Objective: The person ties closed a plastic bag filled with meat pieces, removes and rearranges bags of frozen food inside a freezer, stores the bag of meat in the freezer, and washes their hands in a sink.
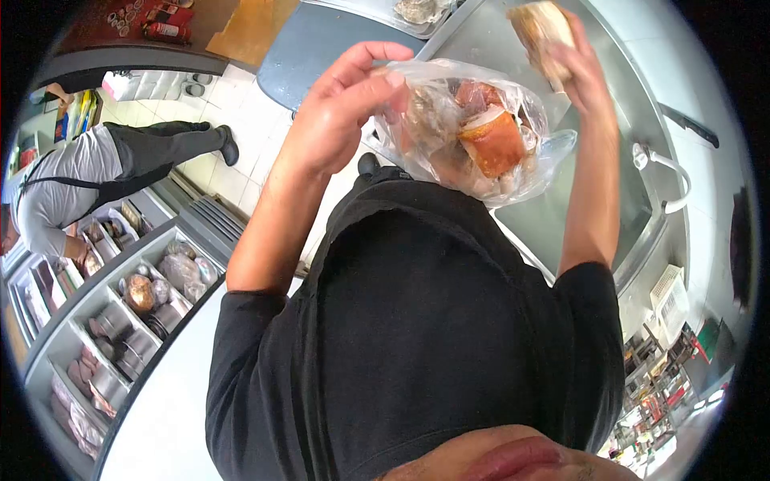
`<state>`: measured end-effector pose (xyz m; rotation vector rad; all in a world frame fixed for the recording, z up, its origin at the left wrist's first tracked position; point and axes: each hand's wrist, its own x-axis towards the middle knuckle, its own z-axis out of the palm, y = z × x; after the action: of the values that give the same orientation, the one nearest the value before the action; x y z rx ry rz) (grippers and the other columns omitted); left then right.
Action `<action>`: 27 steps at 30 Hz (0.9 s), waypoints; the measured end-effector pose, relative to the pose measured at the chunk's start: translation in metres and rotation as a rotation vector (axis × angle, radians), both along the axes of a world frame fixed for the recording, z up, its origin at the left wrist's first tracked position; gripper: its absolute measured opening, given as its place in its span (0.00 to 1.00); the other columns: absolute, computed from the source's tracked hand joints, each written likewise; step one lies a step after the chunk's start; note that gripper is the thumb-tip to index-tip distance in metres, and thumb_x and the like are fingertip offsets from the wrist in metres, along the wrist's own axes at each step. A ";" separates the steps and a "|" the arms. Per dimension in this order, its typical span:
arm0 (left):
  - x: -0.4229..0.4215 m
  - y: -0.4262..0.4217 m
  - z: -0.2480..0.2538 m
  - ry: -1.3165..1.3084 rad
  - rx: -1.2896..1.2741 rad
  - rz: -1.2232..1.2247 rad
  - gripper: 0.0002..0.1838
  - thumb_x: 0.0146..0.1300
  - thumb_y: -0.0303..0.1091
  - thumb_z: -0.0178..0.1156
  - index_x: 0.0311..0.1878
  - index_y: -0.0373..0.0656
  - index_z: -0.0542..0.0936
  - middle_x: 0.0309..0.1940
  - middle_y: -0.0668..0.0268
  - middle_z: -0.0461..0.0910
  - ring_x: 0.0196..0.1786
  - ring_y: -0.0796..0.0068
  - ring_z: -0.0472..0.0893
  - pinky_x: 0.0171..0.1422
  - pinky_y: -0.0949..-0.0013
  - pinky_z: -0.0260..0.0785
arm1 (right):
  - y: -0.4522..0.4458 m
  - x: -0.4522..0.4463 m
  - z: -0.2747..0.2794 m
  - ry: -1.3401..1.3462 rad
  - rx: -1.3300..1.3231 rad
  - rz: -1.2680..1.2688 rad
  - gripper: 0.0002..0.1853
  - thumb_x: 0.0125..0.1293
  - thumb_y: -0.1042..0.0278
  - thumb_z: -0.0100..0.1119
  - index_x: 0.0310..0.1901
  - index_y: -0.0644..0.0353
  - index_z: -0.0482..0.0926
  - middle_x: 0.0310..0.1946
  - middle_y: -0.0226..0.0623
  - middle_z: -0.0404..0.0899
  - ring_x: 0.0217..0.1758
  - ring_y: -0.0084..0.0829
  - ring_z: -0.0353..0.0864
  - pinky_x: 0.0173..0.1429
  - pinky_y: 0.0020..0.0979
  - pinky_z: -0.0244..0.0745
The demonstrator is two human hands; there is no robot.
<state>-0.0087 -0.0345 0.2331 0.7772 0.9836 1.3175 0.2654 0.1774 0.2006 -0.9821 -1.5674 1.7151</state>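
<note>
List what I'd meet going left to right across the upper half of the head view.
Co-worker in a grey shirt, left hand, clear plastic bag, right hand, white curved tap.

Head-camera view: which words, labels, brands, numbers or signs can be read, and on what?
No text can be read.
Clear, crumpled plastic bag: no legible print.
Red, cylindrical fire extinguisher: any label is too small to read.
Multicoloured clutter at lower right: any print is too small and blurred.
</note>
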 end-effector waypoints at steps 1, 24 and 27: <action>-0.001 0.004 0.001 -0.021 0.007 -0.006 0.21 0.70 0.37 0.57 0.62 0.38 0.73 0.33 0.68 0.76 0.36 0.77 0.73 0.45 0.72 0.64 | -0.026 0.007 0.021 -0.026 0.125 0.064 0.40 0.51 0.55 0.70 0.66 0.59 0.67 0.55 0.45 0.79 0.57 0.41 0.79 0.63 0.38 0.74; 0.008 -0.005 0.010 0.055 0.004 -0.011 0.21 0.67 0.33 0.59 0.61 0.37 0.72 0.31 0.69 0.73 0.29 0.81 0.65 0.36 0.76 0.57 | 0.098 0.126 -0.166 -1.124 0.572 -0.299 0.44 0.53 0.39 0.69 0.68 0.55 0.71 0.54 0.48 0.81 0.57 0.40 0.81 0.64 0.36 0.73; 0.011 -0.010 0.014 0.131 -0.005 -0.020 0.23 0.67 0.35 0.58 0.63 0.36 0.70 0.33 0.67 0.73 0.31 0.79 0.67 0.38 0.75 0.60 | 0.101 0.134 -0.229 -1.283 0.734 -0.333 0.51 0.49 0.34 0.71 0.74 0.42 0.61 0.58 0.50 0.79 0.60 0.47 0.79 0.62 0.45 0.74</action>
<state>0.0019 -0.0442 0.2473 0.8768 1.0794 1.2587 0.3998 0.2787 -0.0287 -1.8767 -2.2687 0.0350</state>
